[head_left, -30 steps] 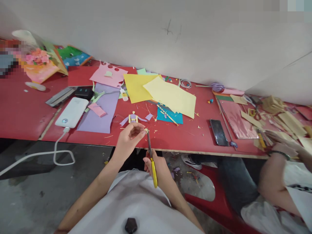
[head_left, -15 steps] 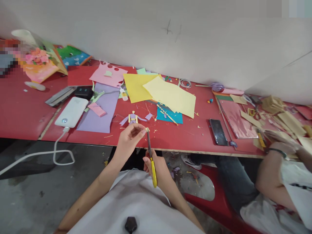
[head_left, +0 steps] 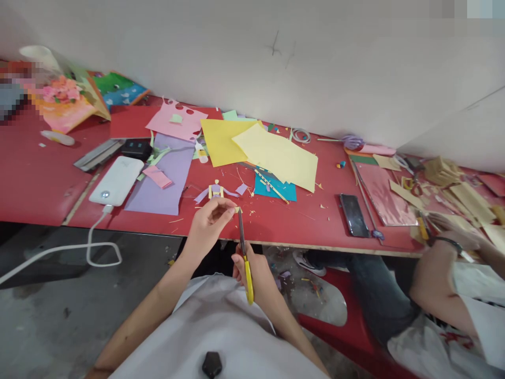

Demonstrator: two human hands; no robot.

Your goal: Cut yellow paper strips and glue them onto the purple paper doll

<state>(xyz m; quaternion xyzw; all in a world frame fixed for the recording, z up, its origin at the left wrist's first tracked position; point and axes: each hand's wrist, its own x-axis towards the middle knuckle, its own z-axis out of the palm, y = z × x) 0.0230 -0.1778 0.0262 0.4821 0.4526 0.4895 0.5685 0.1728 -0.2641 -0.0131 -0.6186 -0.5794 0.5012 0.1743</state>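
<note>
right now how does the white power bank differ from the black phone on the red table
The power bank is white, thick and rounded, lying left of the hands with a white cable plugged into it; the phone is black, flat and thin, lying to the right with no cable. The power bank rests partly against the purple sheet; the phone sits on bare table. Both lie flat near the table's front edge.

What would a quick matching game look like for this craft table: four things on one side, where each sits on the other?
Things:
1. scissors
2. power bank
3. phone
4. paper figure

Places:
A. flat on the red table, screen dark, near the co-worker's arm
B. in the right hand, blades up
C. on the table just beyond the left hand
D. left of the purple sheet, white cable plugged in

Pairs: 1-B, 2-D, 3-A, 4-C
</note>
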